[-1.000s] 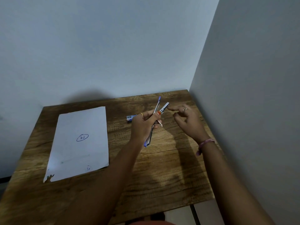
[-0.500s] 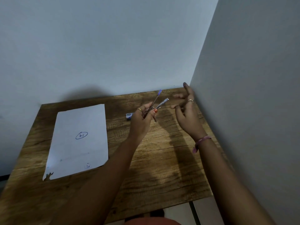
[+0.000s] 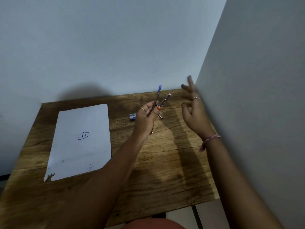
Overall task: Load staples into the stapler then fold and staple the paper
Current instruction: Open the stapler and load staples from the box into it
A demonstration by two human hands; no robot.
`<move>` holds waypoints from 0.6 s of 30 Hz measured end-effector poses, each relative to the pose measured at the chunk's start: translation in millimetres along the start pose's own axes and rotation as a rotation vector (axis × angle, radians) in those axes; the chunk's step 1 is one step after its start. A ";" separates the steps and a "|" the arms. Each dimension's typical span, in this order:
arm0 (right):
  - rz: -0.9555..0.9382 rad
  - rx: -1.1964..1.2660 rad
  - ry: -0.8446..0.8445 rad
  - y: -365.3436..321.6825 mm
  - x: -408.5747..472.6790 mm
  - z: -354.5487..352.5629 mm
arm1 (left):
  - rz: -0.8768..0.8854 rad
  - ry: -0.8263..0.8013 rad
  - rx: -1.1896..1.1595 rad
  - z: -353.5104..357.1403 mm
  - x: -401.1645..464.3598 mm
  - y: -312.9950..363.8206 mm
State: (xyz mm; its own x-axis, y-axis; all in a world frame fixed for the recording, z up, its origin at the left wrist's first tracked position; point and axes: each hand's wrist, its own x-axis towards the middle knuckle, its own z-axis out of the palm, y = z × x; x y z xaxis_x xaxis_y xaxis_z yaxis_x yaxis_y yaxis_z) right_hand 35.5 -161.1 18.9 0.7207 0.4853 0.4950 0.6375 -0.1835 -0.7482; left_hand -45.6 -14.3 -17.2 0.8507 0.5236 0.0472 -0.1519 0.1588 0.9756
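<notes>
Lying flat on the brown wood-grain bench [image 3: 165,162], one white sheet of paper [image 3: 79,142] bears a hand-drawn blue oval around two characters that look like "14" seen upside down. To the right of the paper, one small blue-and-white staple box [image 3: 132,116] rests on the bench; its print is too small to read. Right of that box, the left hand [image 3: 147,118] is raised, fingers clamped on one slim blue-and-silver stapler [image 3: 162,100] swung open into a V. Further right, the blurred right hand [image 3: 194,111] hovers empty, fingers spread apart.
</notes>
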 end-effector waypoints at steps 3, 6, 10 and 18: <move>0.040 0.126 0.108 -4.6 3.7 2.8 | -0.074 -0.012 -0.140 1.5 0.0 3.8; -0.070 -0.271 -0.298 -1.8 4.0 2.5 | -0.222 -0.058 -0.335 5.5 -1.4 8.8; 0.063 -0.005 -0.051 -6.0 7.3 6.1 | -0.454 -0.105 -0.491 4.9 -6.7 14.0; 0.182 0.008 -0.008 -6.5 6.3 2.3 | -0.663 -0.177 -0.643 3.5 -9.4 27.8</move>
State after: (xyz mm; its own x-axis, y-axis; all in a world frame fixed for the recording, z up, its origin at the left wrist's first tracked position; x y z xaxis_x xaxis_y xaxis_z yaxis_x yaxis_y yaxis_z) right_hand 35.3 -154.8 25.9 0.8220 0.4511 0.3476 0.4943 -0.2620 -0.8289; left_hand -56.0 -17.7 10.2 0.9192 0.0338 -0.3922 0.1875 0.8384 0.5118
